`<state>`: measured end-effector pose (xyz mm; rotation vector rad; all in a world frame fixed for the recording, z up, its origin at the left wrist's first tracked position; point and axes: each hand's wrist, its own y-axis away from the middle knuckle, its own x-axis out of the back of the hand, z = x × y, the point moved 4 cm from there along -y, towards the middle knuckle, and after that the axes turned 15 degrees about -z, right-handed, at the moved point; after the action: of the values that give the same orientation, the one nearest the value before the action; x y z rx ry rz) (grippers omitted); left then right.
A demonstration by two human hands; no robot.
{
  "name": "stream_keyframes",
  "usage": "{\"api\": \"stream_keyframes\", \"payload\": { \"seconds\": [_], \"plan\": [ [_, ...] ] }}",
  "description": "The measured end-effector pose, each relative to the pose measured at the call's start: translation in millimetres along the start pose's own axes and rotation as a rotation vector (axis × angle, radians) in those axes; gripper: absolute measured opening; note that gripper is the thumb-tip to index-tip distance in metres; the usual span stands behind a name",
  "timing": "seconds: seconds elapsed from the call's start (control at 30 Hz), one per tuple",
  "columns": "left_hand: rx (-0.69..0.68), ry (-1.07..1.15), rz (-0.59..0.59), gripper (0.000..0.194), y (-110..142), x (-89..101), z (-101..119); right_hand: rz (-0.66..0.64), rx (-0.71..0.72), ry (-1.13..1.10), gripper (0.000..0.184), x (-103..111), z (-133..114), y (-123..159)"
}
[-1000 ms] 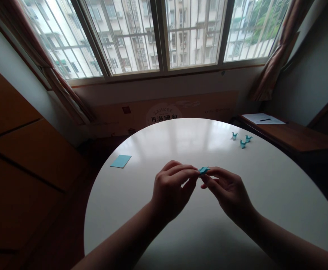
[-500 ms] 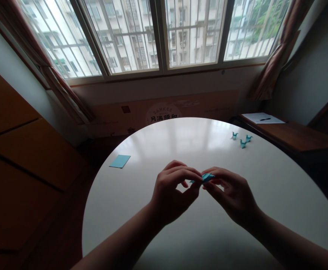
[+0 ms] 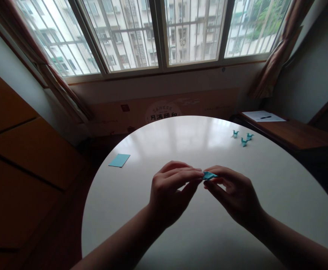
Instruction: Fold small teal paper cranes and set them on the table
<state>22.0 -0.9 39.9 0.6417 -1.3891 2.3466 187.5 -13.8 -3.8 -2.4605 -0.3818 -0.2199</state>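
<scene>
A small piece of folded teal paper (image 3: 209,175) is held above the white table between my two hands. My left hand (image 3: 173,189) pinches its left end between thumb and fingers, hiding that part. From the other side my right hand (image 3: 233,189) has the paper between its thumb and index finger, closed on the right end. Three small teal folded paper birds (image 3: 244,142) stand together toward the far right of the table. A stack or sheet of square teal paper (image 3: 119,160) lies flat at the left.
The white round table (image 3: 164,240) spreads beneath both hands. To its right, a wooden side table (image 3: 307,137) carries a white paper (image 3: 261,116) with a pen on it. A brown cabinet (image 3: 20,161) stands at the left, and a barred window fills the back.
The fingers of my left hand have flattened and cover more of the paper's left end. The folded piece has turned slightly. The view has shifted a little.
</scene>
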Motion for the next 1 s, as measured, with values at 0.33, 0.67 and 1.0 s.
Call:
{"api": "stream_keyframes", "payload": {
  "seconds": [0.33,0.67,1.0],
  "plan": [
    [0.243,0.244,-0.003,0.016,2.5,-3.0,-6.4,-0.006,0.002,0.014,0.017,-2.2,-0.4,-1.4],
    [0.744,1.105,0.087,0.020,12.9,-33.8,-33.0,0.080,-0.087,-0.110,0.012,-1.1,5.6,-1.4],
    [0.850,1.246,0.110,0.025,18.8,-43.4,-37.4,0.056,-0.239,-0.339,0.012,-1.9,18.2,-1.1]
  ]
}}
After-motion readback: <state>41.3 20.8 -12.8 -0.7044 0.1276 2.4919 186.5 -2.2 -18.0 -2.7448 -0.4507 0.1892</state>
